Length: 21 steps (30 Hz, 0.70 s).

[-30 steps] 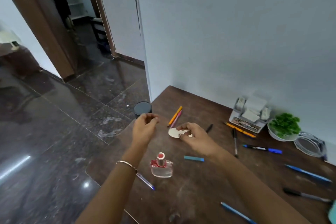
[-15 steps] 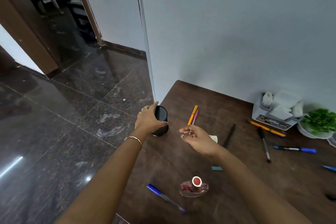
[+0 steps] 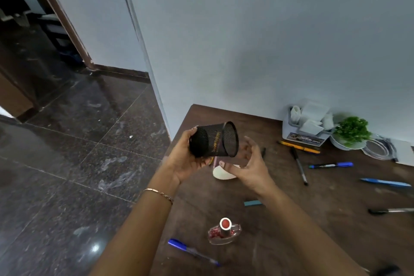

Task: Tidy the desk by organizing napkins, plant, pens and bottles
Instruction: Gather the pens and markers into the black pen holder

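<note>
My left hand (image 3: 187,159) holds a black mesh pen cup (image 3: 212,140) tipped on its side above the desk's left end, mouth facing right. My right hand (image 3: 248,167) hovers just right of the cup's mouth, fingers spread, holding nothing. Under it lies a white napkin piece (image 3: 220,172). A small clear bottle with a red cap (image 3: 224,231) stands near me. Several pens lie scattered: a blue one (image 3: 192,251) by the front edge, a black one (image 3: 299,164), an orange one (image 3: 299,147), more blue ones (image 3: 330,165) to the right. A green plant in a white bowl (image 3: 350,132) sits by the wall.
A white holder with napkins (image 3: 307,123) stands against the wall left of the plant. A clear round lid (image 3: 378,148) lies right of the plant. A small teal eraser (image 3: 252,203) rests mid-desk. The brown desk (image 3: 324,219) ends at the left over a dark tiled floor.
My left hand has lifted the mesh cup off the desk corner and tipped it sideways. My right hand has moved up beside its mouth.
</note>
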Tool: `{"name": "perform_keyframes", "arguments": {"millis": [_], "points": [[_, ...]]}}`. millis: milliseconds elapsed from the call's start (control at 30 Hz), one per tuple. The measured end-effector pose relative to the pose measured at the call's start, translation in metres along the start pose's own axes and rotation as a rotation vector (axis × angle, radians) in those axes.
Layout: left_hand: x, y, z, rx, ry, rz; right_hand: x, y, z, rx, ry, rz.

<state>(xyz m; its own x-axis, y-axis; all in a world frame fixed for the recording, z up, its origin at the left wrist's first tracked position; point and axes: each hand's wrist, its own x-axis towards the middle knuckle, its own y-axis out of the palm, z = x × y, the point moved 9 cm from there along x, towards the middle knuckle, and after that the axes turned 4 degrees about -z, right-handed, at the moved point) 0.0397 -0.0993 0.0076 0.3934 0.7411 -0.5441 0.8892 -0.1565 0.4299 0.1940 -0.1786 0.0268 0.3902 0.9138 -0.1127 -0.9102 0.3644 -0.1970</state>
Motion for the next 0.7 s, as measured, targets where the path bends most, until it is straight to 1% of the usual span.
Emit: {"name": "perform_keyframes", "arguments": {"millis": [67,133,200,267,367,500,700], "points": [[-0.003,0.030,0.016,-0.042,-0.059,0.105,-0.009,-0.021,0.007,0.031,-0.043,-0.022],[-0.008,0.061,0.034,-0.048,-0.108,0.176,-0.016,-0.041,0.014,0.027,-0.100,-0.056],[-0.014,0.092,0.055,-0.030,-0.151,0.210,-0.024,-0.069,0.020,0.007,-0.154,-0.121],[-0.018,0.116,0.079,0.038,-0.175,0.204,-0.033,-0.099,0.020,0.007,-0.171,-0.184],[-0.020,0.141,0.118,0.121,-0.213,0.205,-0.046,-0.141,0.004,0.012,-0.134,-0.222],[-0.022,0.166,0.162,0.185,-0.236,0.172,-0.063,-0.195,-0.037,-0.058,-0.050,-0.278],[-0.033,0.195,0.218,0.239,-0.268,0.154,-0.077,-0.231,-0.108,-0.140,0.088,-0.239]]}}
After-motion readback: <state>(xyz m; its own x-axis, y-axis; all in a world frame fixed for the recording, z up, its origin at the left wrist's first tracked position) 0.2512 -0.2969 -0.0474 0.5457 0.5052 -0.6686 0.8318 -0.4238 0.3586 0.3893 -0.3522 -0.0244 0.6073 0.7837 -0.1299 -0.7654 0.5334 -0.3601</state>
